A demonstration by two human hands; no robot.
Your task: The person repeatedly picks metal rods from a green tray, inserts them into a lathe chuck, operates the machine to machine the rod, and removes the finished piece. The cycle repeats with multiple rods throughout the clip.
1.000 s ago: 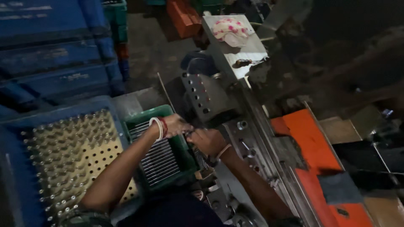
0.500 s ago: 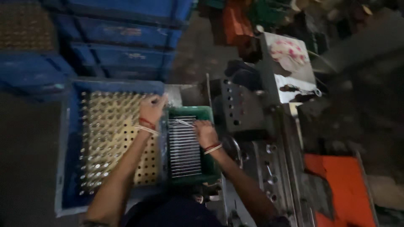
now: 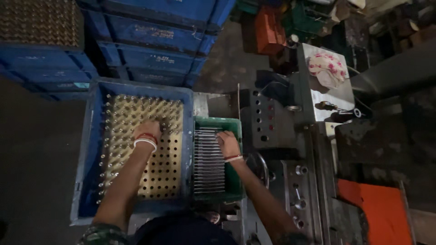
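Note:
My left hand [image 3: 148,130] reaches into a blue crate [image 3: 86,159] and rests on a perforated yellow plate [image 3: 163,168] that holds several upright metal pins in its holes. Whether it holds a pin is hidden by the fingers. My right hand [image 3: 227,143] lies in a green tray [image 3: 234,181], fingers on a row of thin metal rods [image 3: 208,159] laid side by side. Both wrists wear bangles.
Stacked blue crates [image 3: 150,41] stand behind, one at top left filled with pins [image 3: 38,20]. A grey machine [image 3: 272,122] with buttons sits right of the green tray, a patterned cloth [image 3: 326,66] on its top. An orange panel [image 3: 381,213] lies at lower right.
The view swung left from the machine to the crates. My left hand moved from the green tray into the blue crate; my right hand settled on the rods.

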